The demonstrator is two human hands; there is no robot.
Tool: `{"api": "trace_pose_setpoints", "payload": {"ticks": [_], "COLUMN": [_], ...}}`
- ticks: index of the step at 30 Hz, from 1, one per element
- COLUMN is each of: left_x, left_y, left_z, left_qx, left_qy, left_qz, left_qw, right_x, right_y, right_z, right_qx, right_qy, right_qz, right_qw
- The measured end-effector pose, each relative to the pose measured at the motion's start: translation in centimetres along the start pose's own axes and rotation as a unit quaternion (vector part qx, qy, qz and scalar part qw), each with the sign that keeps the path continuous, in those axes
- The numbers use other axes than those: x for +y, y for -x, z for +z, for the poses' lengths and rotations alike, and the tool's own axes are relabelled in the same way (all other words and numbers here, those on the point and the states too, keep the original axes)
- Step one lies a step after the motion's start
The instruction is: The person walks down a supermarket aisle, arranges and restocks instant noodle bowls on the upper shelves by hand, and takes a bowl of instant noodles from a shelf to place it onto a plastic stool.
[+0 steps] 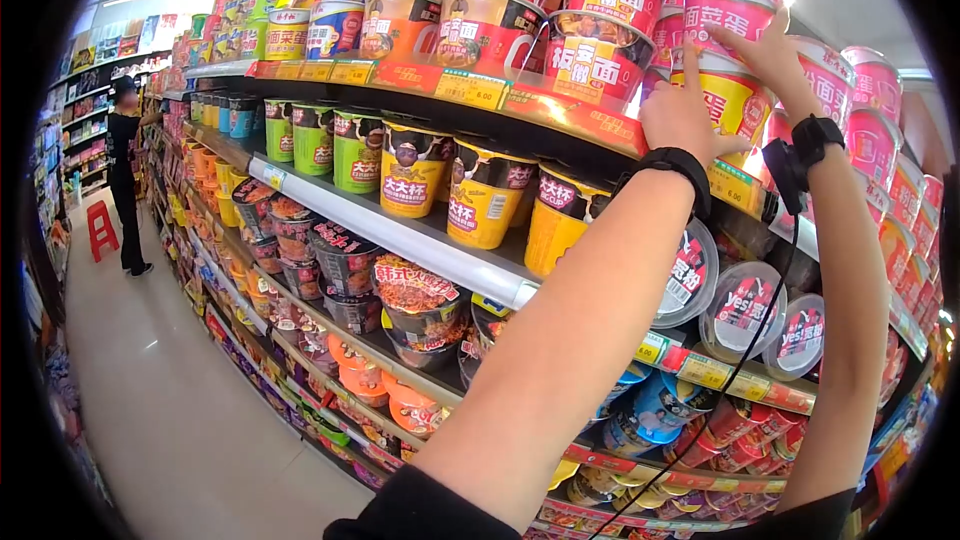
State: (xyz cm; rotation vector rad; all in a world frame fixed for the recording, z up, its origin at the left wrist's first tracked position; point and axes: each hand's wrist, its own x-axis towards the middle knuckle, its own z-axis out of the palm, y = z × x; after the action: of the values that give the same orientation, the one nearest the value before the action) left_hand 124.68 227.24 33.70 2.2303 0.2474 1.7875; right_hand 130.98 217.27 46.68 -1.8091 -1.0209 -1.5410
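My left hand (685,110) is at the top shelf, against the left side of a yellow and red instant noodle cup (728,105). Its index finger points up and its thumb stretches across the cup's lower front. On the upper right is my right hand (770,58), fingers spread beside the pink noodle cup (728,15) stacked above the yellow one. Both hands look open, though where their far fingers touch the cups is hidden. Each wrist has a black band, and a black device (785,172) with a cable hangs by the right wrist.
Orange-red noodle cups (490,35) line the top shelf to the left. Green and yellow cups (405,168) fill the shelf below, with clear-lidded bowls (742,308) lower right. Down the aisle floor (190,390), a person in black (124,175) stands near a red stool (101,230).
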Motion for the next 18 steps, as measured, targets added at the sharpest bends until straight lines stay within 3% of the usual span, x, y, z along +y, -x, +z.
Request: {"api": "trace_pose_setpoints", "payload": {"ticks": [7,13,18], "left_x": [0.0,-0.1,0.2], "left_y": [0.1,0.2,0.0], "left_z": [0.2,0.2,-0.1], "left_qx": [0.025,0.025,-0.015], "left_qy": [-0.009,-0.019,0.001], "left_qz": [0.004,0.005,-0.032], "left_qw": [1.0,0.999,0.999], "right_x": [-0.2,-0.3,-0.1], "right_y": [0.3,0.2,-0.6], "right_z": [0.5,0.6,1.3], "right_qx": [0.007,0.003,0.064], "right_qy": [0.024,-0.042,0.034], "right_qz": [0.029,0.035,0.012], "right_qw": [0.999,0.998,0.997]}}
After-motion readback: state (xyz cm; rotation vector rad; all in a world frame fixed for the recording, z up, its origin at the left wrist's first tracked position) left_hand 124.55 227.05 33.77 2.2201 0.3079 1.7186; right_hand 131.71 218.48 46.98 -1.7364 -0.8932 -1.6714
